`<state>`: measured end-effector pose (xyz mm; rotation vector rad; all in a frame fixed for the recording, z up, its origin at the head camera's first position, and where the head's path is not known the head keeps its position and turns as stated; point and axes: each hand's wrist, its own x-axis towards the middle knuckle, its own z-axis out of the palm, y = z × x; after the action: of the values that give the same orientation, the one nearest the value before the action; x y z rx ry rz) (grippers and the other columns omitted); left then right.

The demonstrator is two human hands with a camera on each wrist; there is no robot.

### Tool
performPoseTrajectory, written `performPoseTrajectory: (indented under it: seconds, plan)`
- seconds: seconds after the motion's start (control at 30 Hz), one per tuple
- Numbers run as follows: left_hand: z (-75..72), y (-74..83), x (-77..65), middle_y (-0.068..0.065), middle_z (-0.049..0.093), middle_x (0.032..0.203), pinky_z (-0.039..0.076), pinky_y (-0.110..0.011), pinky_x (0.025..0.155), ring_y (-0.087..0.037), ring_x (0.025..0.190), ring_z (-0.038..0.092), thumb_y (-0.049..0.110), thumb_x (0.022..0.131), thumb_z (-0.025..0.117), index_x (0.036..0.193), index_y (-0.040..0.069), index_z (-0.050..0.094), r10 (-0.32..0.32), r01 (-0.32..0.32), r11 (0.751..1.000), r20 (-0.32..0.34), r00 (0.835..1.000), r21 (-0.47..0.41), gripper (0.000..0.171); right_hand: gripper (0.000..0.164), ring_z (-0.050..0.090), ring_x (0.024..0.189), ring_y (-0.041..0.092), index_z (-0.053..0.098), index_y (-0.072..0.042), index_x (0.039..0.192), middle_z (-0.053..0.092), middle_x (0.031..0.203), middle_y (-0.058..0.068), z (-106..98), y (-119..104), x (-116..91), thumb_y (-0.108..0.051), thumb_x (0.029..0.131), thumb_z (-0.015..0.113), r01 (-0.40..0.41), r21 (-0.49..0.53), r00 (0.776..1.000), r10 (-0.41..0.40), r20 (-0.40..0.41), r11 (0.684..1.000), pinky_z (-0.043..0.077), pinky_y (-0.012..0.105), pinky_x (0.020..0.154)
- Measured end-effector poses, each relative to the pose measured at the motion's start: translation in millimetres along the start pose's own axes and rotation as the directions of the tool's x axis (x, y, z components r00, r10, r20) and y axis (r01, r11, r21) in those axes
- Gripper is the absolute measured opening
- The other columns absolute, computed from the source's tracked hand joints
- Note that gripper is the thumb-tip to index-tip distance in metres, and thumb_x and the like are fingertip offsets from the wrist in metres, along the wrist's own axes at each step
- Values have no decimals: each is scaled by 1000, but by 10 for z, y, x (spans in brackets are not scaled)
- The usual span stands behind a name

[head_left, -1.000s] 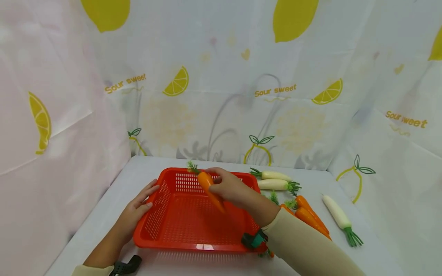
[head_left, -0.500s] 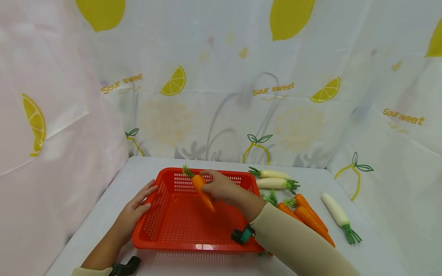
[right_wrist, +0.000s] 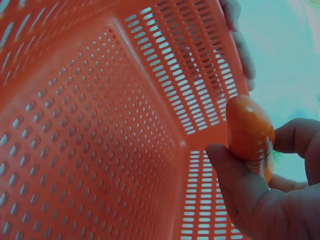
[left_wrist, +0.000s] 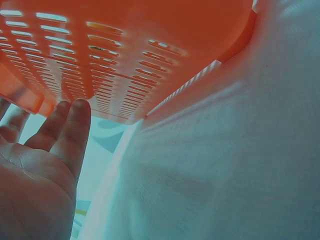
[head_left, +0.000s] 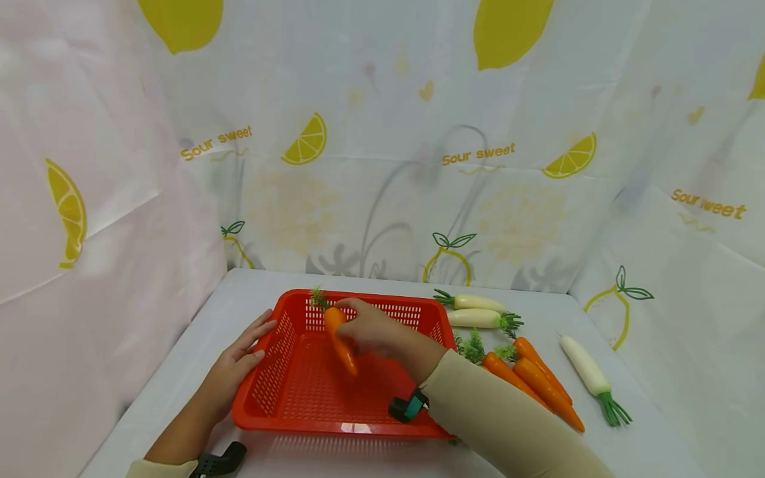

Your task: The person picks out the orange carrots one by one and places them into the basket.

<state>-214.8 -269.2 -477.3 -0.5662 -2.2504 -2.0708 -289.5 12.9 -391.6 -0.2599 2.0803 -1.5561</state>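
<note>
In the head view my right hand [head_left: 370,330] pinches an orange carrot [head_left: 340,342] between thumb and fingers, its leafy green top toward the back. The carrot hangs over the inside of a red perforated basket [head_left: 343,428]. From the right wrist view, the thumb lies on one side of the carrot [right_wrist: 248,127] and the fingers on the other. My left hand [head_left: 236,368] rests against the basket's left side with its fingers extended. The left wrist view has the fingers of that left hand [left_wrist: 50,150] against the slotted outer wall [left_wrist: 125,65].
Right of the basket lie several carrots [head_left: 540,385], partly hidden by the right sleeve [head_left: 508,415]. Two white radishes [head_left: 478,318] lie behind them, and another white radish [head_left: 588,372] lies farther right. A lemon-print cloth [head_left: 382,199] hangs around the white table [head_left: 197,345].
My right hand has carried the carrot leftward and a little lower over the basket. The left hand stays at the basket's left side.
</note>
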Motion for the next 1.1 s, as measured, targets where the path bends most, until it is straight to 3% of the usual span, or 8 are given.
performPoseTrajectory:
  seconds: [0.2, 0.43, 0.73, 1.1]
  plan:
    - [9, 30, 33, -3, 11, 177, 59, -28, 92, 12, 137, 45, 16, 112, 45, 163, 7, 35, -10, 11, 1000, -11, 1000, 14, 53, 68, 62, 94, 27, 44, -19, 157, 59, 120, 13, 52, -16, 9, -6, 94, 68, 5, -14, 1000, -4, 28, 1000, 59, 37, 72]
    - [18, 37, 19, -4, 11, 177, 58, -27, 93, 17, 136, 41, 17, 112, 46, 163, 8, 36, -32, 32, 999, -13, 999, 32, 53, 57, 62, 95, 27, 52, -16, 149, 60, 117, 11, 138, 42, 42, -8, 95, 68, -11, -32, 999, 13, 49, 999, 60, 37, 75]
    - [18, 26, 2, -6, 8, 178, 55, -23, 96, 17, 139, 37, 15, 112, 43, 163, 6, 34, -13, 13, 1000, 9, 1000, 16, 52, 56, 64, 93, 27, 54, -15, 147, 62, 113, 12, 284, 106, 123, -6, 94, 70, -44, -14, 998, 45, 53, 999, 61, 41, 76]
    - [10, 30, 6, -6, 9, 177, 56, -24, 95, 16, 139, 39, 14, 112, 43, 163, 6, 35, -4, 4, 1000, 0, 1000, 23, 52, 51, 64, 91, 29, 59, -15, 143, 63, 110, 11, 354, 92, 186, -10, 94, 73, -83, -70, 995, 87, 51, 994, 63, 46, 78]
